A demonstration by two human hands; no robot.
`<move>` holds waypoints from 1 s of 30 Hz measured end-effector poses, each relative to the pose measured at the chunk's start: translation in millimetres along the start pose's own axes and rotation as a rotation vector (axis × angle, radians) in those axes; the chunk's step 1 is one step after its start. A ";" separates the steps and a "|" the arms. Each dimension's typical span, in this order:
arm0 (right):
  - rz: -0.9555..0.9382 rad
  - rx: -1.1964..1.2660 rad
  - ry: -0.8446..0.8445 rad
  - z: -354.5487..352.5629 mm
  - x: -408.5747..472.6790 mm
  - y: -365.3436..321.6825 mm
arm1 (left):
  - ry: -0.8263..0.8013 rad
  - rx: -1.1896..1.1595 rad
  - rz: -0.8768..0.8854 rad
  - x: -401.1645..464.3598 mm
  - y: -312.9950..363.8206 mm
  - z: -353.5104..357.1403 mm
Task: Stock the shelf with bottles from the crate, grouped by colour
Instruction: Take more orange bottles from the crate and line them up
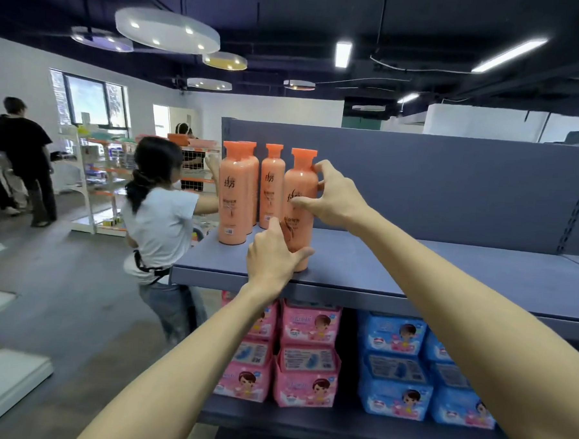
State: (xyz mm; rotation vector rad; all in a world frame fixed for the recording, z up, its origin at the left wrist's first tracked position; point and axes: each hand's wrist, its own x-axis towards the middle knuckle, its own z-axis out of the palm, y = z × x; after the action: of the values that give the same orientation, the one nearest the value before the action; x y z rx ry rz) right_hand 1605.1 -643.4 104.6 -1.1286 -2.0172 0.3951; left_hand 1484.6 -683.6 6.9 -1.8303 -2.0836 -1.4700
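a tall orange plastic bottle with a square orange cap [299, 199] is stood near the front edge of the grey-blue metal shelf [413, 269], just right of four matching orange bottles [234, 196]. it is judged rigid, smooth and somewhat slippery, fairly heavy if full, and top-heavy enough to tip; a hold around the mid body is judged safest. the left hand [272, 258] is curled around its lower body, while the right hand [336, 196] is pinched on its shoulder, thumb across the label. a dark printed logo is shown on its glossy front.
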 end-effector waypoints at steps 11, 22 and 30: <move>-0.037 -0.013 -0.058 26.7 47.7 9.6 | -0.144 0.039 -0.066 40.6 -22.8 2.5; -0.061 -0.012 -0.069 56.2 93.2 19.6 | -0.137 0.169 -0.139 83.8 -31.8 23.6; -0.069 -0.035 -0.061 70.6 117.4 26.7 | -0.145 0.280 -0.176 106.1 -39.1 43.2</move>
State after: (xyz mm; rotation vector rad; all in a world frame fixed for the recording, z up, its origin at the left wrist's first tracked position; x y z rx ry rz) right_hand 1531.7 -524.9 98.9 -1.0771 -2.1175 0.3644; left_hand 1443.8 -570.1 16.5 -1.7320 -2.4262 -1.0290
